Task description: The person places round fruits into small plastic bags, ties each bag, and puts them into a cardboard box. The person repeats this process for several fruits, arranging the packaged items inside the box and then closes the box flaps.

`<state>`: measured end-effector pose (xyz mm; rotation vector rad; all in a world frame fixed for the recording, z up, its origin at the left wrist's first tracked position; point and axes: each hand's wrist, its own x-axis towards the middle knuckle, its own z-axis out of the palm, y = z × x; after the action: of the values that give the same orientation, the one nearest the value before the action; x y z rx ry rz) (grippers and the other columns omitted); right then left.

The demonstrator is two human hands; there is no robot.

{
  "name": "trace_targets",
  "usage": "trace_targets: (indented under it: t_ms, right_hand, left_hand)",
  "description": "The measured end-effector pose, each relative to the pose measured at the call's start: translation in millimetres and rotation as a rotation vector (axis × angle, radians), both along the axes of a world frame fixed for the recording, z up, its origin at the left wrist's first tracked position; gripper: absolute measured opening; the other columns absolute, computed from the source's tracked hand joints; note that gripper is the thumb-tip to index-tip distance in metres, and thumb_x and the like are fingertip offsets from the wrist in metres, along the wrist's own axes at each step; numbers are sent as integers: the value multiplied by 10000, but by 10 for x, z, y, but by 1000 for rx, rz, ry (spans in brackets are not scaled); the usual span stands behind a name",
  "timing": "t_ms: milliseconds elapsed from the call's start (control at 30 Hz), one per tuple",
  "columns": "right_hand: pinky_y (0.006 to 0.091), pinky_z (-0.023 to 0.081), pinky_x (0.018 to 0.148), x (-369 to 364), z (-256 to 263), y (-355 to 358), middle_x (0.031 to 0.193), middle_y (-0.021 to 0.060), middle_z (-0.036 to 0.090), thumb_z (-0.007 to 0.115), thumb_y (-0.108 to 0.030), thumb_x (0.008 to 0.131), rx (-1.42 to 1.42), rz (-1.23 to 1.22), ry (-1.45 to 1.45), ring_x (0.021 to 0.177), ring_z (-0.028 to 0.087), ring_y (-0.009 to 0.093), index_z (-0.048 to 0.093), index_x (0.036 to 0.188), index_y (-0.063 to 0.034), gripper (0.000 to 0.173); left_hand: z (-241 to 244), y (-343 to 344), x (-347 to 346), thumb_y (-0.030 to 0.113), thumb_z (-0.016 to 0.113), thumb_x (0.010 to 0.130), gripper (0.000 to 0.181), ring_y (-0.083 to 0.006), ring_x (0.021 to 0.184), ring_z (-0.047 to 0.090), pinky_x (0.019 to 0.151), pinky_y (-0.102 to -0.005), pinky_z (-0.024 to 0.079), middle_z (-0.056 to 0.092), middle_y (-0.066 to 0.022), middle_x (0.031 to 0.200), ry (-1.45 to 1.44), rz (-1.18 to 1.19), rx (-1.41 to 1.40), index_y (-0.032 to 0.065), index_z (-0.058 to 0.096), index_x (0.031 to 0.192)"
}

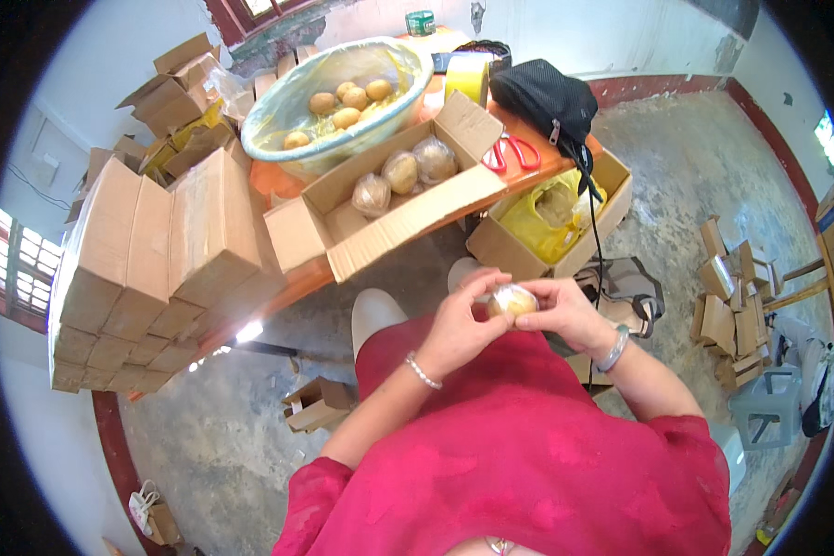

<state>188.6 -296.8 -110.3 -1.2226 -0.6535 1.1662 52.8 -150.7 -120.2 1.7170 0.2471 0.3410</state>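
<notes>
Above my lap, my left hand (pixel 469 316) and my right hand (pixel 563 313) hold one round tan item (pixel 513 301) between their fingertips. Clear plastic film covers it, and its exact kind cannot be told. Ahead, on the table's near edge, an open long cardboard box (pixel 389 229) holds three similar wrapped items (pixel 399 172) at its middle and right. Behind that box stands a large plastic-lined basin (pixel 278 163). Several unwrapped tan round items (pixel 346 118) lie in it, and its lining has yellow smears.
Stacked closed cartons (pixel 212 222) fill the table's left end. Red-handled scissors (pixel 513 153), a yellow tape roll (pixel 467 78) and a black mesh bag (pixel 545 97) with a hanging strap lie at right. Below stands a carton with a yellow plastic bag (pixel 545 215). Small boxes (pixel 740 313) lie on the floor.
</notes>
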Motion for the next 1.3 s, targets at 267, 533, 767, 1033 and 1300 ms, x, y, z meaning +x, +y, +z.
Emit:
trace_targets:
  t_ms: [267,533,767,1033,1300]
  right_hand:
    - [254,491,771,-33,550,292,948,60,653,774,-151,731,35,172,-518,859,597,102,607,1094,23,437]
    - [292,488,675,-62,1151,885,904,115,639,733,-208,727,498,102,-986,778,606,182,615,1059,-7,405]
    - [358,498,791,130,1100,1288,1078,187,605,747,-289,728,613,-86,-1121,872,609,286,556,1195,-1,582]
    - [375,403,916,220,688,1151,1053,80,615,683,-191,711,578,-156,-1879,1042,559,217,616,1044,-57,365]
    - [315,435,783,232,554,1277,893,20,631,578,-133,738,609,-253,-1851,882,587,170,638,898,-75,180]
  left_hand:
    - [530,168,-262,55,699,814,456,-148,975,604,814,-271,521,596,-85,1114,5,6,-271,-16,519,1227]
    - [1334,501,-413,10,681,808,487,-142,989,593,859,-264,499,595,-105,1120,-47,169,-280,-61,480,1246]
    - [1583,1146,-194,82,656,811,383,-157,925,626,824,-294,507,636,-113,1045,67,258,-185,-77,557,1145]
    - [1267,1738,94,148,632,842,303,-108,840,601,727,-242,494,637,-48,984,603,226,129,-4,611,1103]
    - [1375,1917,247,196,689,716,418,-181,858,607,717,-295,483,648,-115,944,953,-125,803,-45,611,1049]
